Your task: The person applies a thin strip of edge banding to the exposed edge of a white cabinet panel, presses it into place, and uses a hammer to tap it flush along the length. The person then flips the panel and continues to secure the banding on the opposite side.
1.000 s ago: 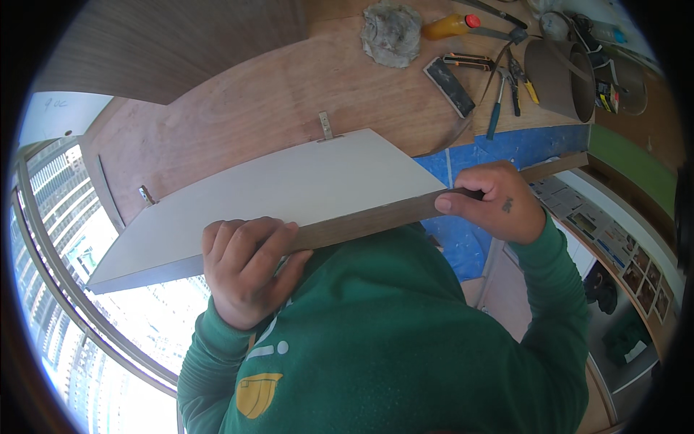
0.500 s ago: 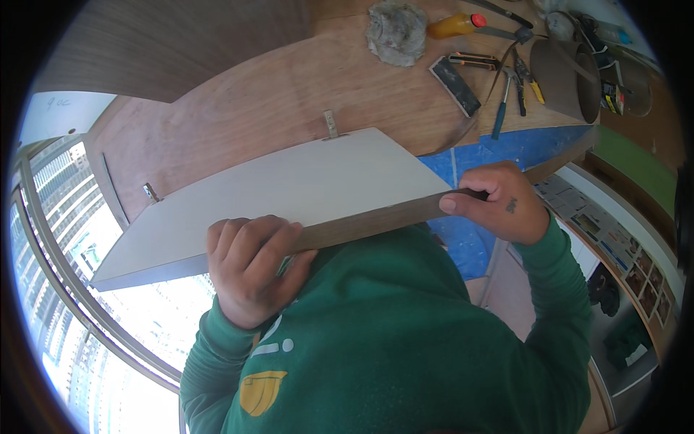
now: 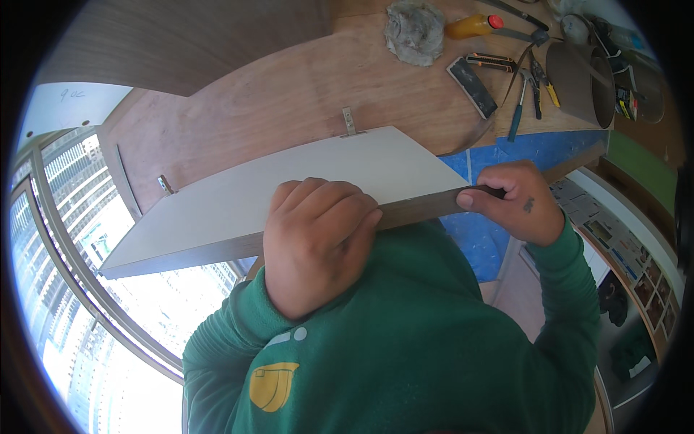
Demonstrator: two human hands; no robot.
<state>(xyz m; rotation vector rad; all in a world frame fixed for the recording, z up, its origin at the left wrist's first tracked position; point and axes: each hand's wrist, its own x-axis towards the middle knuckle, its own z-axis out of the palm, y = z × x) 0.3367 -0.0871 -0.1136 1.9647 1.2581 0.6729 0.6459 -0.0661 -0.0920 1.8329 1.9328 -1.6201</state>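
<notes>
A white cabinet door (image 3: pixel 347 163) with hinges on its far side lies on the bench, its near edge toward my body. Along that edge runs a brown wood-grain edge strip (image 3: pixel 419 210). My left hand (image 3: pixel 314 242) is closed over the middle of this edge, knuckles up, fingers curled on the white face and thumb alongside the strip. At the door's right corner, my right hand (image 3: pixel 517 202) pinches the strip between thumb and bent forefinger. What lies under my left palm is hidden.
Beyond the door lie a sanding block (image 3: pixel 471 87), a utility knife (image 3: pixel 491 62), a hammer (image 3: pixel 519 108), pliers (image 3: pixel 546 83), a crumpled rag (image 3: pixel 414 32) and a yellow bottle (image 3: pixel 473 27). A brown roll of banding (image 3: pixel 578 83) stands at right. Blue sheeting (image 3: pixel 535 148) covers part of the bench; windows are at left.
My left hand has slid right along the door's near edge, toward the middle. My right hand keeps its pinch at the corner. The whole view has shifted slightly.
</notes>
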